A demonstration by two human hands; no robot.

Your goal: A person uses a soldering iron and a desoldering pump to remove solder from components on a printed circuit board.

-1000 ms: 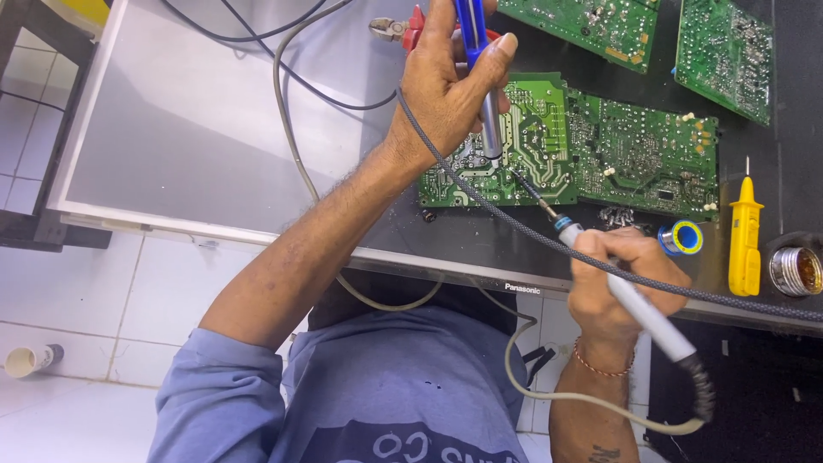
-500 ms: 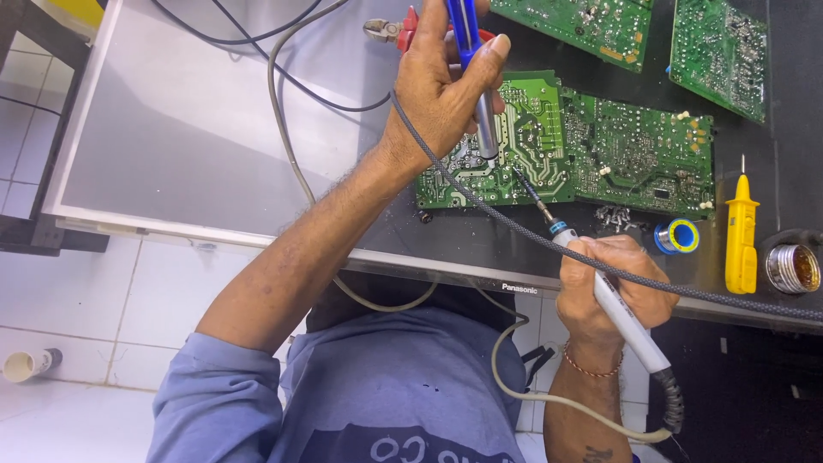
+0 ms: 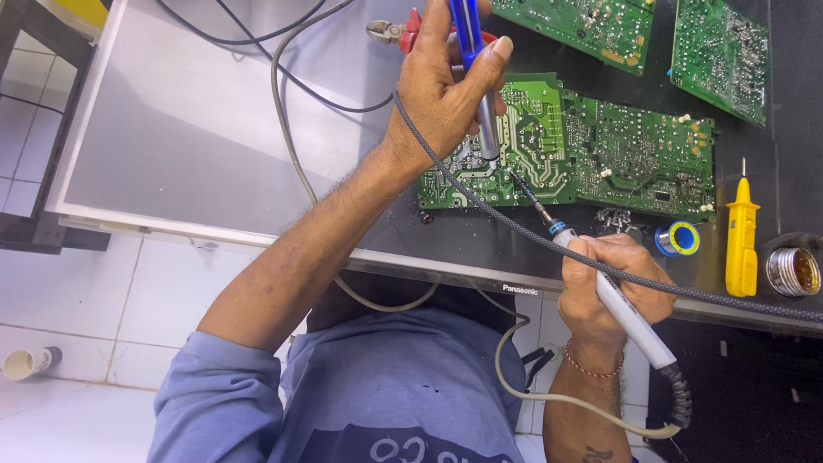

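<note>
We wear a blue long-sleeved shirt, its sleeve pushed up at seven o'clock, pale print on the chest. A thin red-and-gold bracelet circles our wrist at five o'clock, with a dark tattoo below.

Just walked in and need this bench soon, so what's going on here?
A person is working on a green circuit board on the bench. The left hand holds a blue tool upright with its metal tip on the board. The right hand holds a white soldering iron, tip angled at the board close to that spot. A solder spool and a yellow tool lie to the right.
</note>
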